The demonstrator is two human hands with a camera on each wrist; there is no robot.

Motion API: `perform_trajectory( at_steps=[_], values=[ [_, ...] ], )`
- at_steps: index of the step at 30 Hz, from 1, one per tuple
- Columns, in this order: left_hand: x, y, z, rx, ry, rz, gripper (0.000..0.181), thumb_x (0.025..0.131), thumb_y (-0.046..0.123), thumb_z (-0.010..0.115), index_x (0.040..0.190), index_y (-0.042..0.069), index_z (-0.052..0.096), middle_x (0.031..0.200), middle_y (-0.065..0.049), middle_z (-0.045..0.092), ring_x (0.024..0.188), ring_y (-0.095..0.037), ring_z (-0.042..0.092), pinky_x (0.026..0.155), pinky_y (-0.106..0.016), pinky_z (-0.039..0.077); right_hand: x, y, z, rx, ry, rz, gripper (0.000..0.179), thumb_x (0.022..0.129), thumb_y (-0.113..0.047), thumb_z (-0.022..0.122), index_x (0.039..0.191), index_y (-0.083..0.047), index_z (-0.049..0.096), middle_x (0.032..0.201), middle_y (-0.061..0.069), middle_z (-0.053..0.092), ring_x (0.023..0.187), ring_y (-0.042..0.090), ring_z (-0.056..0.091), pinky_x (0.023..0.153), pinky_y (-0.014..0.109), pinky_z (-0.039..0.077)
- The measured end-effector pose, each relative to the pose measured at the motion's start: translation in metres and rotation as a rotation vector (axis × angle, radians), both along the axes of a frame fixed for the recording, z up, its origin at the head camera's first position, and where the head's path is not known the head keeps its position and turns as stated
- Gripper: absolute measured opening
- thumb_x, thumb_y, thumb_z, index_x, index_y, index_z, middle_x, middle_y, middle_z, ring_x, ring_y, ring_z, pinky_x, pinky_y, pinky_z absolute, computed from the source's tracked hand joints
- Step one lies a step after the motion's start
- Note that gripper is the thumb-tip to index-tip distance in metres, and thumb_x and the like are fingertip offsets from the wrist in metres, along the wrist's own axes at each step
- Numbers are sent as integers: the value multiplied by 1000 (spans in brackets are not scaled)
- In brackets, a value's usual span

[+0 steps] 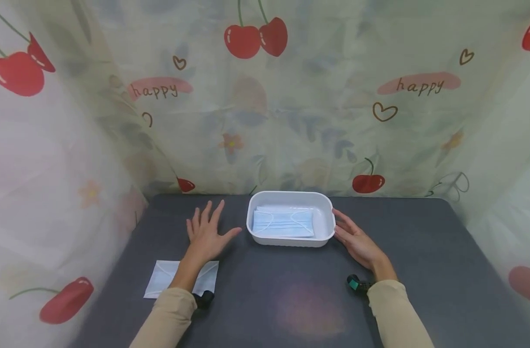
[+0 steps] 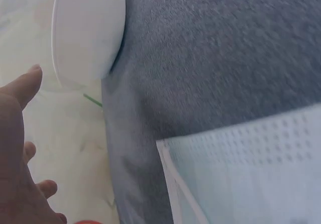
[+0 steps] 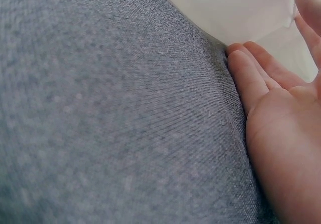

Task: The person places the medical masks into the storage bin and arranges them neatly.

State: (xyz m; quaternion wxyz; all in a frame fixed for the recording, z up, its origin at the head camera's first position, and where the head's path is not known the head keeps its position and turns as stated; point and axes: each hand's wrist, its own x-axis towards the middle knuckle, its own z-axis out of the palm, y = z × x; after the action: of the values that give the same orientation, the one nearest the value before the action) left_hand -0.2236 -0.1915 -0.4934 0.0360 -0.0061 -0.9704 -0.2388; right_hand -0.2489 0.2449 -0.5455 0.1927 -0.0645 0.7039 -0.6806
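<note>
A white plastic basin (image 1: 286, 242) stands toward the far edge of the grey table, with a blue face mask (image 1: 283, 223) lying flat inside on its left. My right hand (image 1: 356, 244) is at the basin's right end, its fairly straight fingers right at the wall; in the right wrist view the fingertips (image 3: 238, 58) meet the basin's base. Left of the basin, my left hand (image 1: 207, 239) is spread wide above the table, thumb toward the basin and nothing held. A second face mask (image 1: 157, 282), paler, lies under my left forearm, partly hidden by it; its corner (image 2: 241, 169) fills the left wrist view's lower right.
A patterned curtain (image 1: 299, 121) with cherries and hearts hangs behind the table and along both sides. The dark grey tabletop (image 1: 256, 295) runs between my forearms. Each wrist wears a small black camera, the right one (image 1: 356, 282) with a green patch.
</note>
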Motion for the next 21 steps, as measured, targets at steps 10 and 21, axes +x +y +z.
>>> perform_trajectory(
  at_steps=[10, 21],
  values=[
    [11, -16, -3, 3, -26, 9, 99, 85, 81, 55, 164, 38, 12, 174, -12, 6, 159, -46, -10, 119, -77, -4, 1, -1, -1, -15, 14, -7, 71, 105, -34, 56, 164, -32, 16, 170, 16, 17, 158, 34, 18, 129, 56, 11],
    [21, -33, -3, 14, -49, 27, 96, 86, 80, 56, 163, 43, 11, 174, -12, 4, 157, -51, -7, 118, -77, -1, 0, -1, 0, -24, 12, 1, 70, 106, -32, 55, 164, -31, 15, 170, 16, 19, 158, 34, 19, 129, 56, 11]
  ],
)
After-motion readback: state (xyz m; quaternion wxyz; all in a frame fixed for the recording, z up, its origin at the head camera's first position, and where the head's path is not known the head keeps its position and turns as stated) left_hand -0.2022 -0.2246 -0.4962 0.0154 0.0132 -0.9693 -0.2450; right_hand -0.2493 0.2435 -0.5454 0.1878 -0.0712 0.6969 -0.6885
